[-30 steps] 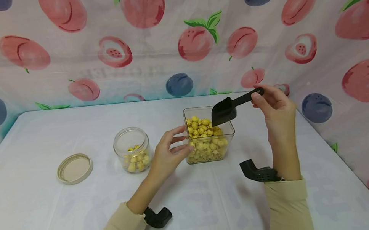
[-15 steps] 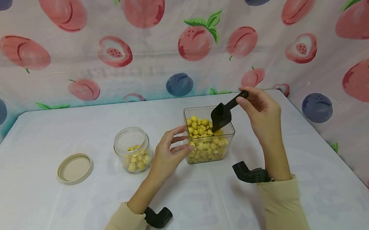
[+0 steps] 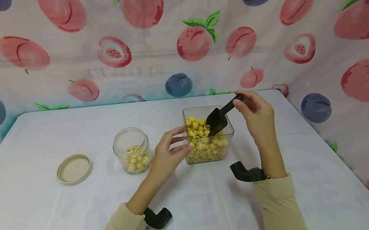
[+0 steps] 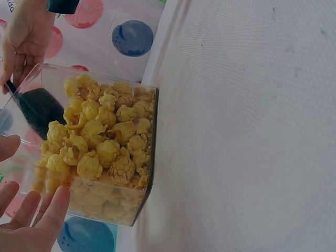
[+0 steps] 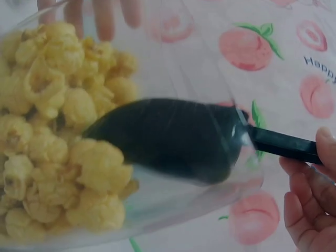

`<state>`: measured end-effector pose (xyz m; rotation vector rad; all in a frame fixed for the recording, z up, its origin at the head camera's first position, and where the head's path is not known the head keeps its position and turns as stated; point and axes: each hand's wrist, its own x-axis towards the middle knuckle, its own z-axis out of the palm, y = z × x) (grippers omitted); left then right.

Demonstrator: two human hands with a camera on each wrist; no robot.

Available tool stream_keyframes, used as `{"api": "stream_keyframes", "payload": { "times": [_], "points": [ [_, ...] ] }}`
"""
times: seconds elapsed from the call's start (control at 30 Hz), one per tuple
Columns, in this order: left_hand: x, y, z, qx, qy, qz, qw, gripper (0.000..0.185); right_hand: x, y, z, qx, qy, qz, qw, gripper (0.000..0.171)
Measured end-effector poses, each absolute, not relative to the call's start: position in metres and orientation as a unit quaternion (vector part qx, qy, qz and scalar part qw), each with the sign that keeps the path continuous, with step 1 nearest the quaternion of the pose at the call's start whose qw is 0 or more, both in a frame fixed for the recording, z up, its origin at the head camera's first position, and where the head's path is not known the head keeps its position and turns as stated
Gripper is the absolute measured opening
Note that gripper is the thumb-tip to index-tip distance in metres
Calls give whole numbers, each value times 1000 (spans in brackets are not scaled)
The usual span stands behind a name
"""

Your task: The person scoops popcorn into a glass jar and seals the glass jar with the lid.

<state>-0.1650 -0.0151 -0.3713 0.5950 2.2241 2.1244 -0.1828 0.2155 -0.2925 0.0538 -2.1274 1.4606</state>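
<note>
The right hand [image 3: 257, 115] pinches the handle end of a black scoop [image 3: 220, 115] between thumb and fingertips, holding it tilted so that the blade points down and to the left into a clear square container [image 3: 210, 154] of yellow popcorn [image 3: 205, 143]. In the right wrist view the scoop's front edge [image 5: 173, 139] sits among the popcorn kernels [image 5: 47, 131] inside the container wall, with the handle running out to the fingers [image 5: 310, 199] at the right edge.

The left hand [image 3: 168, 153] rests against the container's left side with its fingers spread and nearly straight, the fingertips touching the clear wall; it grips nothing. The left wrist view shows these fingertips [image 4: 50, 210] laid on the wall of the container [image 4: 147, 157].

The container stands near the middle of the white table [image 3: 46, 224], between the two hands. Left of the left hand stands a small glass jar [image 3: 131, 150] with a little popcorn in it, and farther left a beige lid [image 3: 74, 169] lies flat.
</note>
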Motion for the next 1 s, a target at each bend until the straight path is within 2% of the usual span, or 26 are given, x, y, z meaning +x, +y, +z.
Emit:
{"api": "stream_keyframes", "payload": {
  "times": [0.3, 0.73, 1.0],
  "points": [
    [-165, -15, -371, 188, 710, 679, 5, 52, -192, 222, -303, -2, -734, 628, 258, 30],
    [-165, -15, -370, 190, 711, 677, 6, 52, -201, 229, -318, -39, -725, 656, 204, 28],
    [-165, -15, -369, 184, 711, 678, 12, 51, -205, 229, -324, -33, -676, 703, 221, 25]
  ]
}}
